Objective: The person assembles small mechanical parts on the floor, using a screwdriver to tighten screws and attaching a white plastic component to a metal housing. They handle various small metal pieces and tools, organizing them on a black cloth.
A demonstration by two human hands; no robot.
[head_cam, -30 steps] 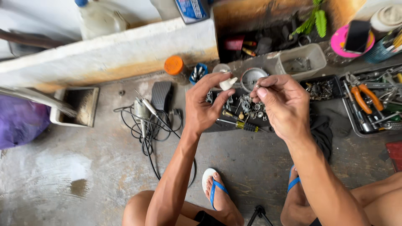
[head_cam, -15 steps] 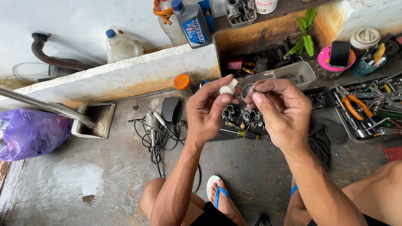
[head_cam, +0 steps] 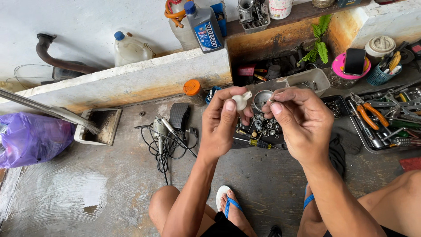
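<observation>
We see the left hand (head_cam: 223,127) and right hand (head_cam: 300,120) side by side above a tray of small parts (head_cam: 263,131). At nine o'clock of them lies a corded tool (head_cam: 162,131); at three, a tool tray (head_cam: 381,123). At twelve sits a tub (head_cam: 307,81), perhaps touching the ledge (head_cam: 131,81) behind.

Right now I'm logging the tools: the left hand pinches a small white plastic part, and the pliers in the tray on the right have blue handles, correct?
Not quite. In the head view the pliers have orange handles, not blue. The left hand does pinch the small white plastic part.
</observation>
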